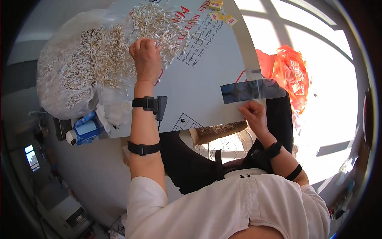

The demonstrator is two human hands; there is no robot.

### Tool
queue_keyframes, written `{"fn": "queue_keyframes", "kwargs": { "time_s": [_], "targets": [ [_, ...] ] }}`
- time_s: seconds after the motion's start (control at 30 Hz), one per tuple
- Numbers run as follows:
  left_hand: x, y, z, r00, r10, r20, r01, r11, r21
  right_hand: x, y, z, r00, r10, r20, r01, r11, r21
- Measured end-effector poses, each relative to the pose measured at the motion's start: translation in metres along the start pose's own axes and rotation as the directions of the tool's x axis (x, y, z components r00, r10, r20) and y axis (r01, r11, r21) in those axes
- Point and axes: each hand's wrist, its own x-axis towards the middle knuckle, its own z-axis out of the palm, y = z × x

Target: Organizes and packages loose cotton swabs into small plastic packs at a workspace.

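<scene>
A loose pile of cotton swabs point(165, 30) with pale sticks and white tips spreads over the far left of the grey board-like tabletop point(199, 99). At its near edge is my left hand point(146, 55), fingers curled closed among the swabs; its back hides what they hold. My right hand point(256, 116) is at the tabletop's near right edge, thumb and forefinger pinched together. Whatever lies between them is too small to make out. Just beyond those fingers lies a dark glossy strip point(242, 91), with clear film over its right part.
A large clear plastic bag point(49, 75) full of swabs rests on the left. Nearer stands a blue-and-white bottle point(85, 130). Small yellow packets point(223, 18) lie at the far edge. An orange bag point(292, 75) with packets is on the right; a cardboard box point(221, 133) sits below the edge.
</scene>
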Motion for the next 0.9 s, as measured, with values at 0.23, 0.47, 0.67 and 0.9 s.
{"fn": "queue_keyframes", "kwargs": {
  "time_s": [0.23,0.47,0.67,0.9],
  "targets": [
    [-0.059,0.079,0.024,0.990,-0.027,0.140,0.021,0.999,0.042,0.027,-0.031,0.015,0.958,-0.221,0.183,0.271,0.907,-0.322],
    [-0.084,0.119,0.016,0.966,-0.092,0.240,0.132,0.979,-0.157,0.064,-0.048,0.032,0.886,-0.442,0.142,0.449,0.739,-0.502],
    [-0.101,0.131,0.016,0.949,-0.129,0.286,0.170,0.978,-0.121,0.093,-0.065,0.069,0.794,-0.558,0.240,0.540,0.468,-0.699],
    [-0.099,0.130,0.018,0.946,-0.161,0.281,0.201,0.972,-0.119,0.115,-0.057,0.080,0.692,-0.555,0.462,0.661,0.228,-0.715]
  ]
}}
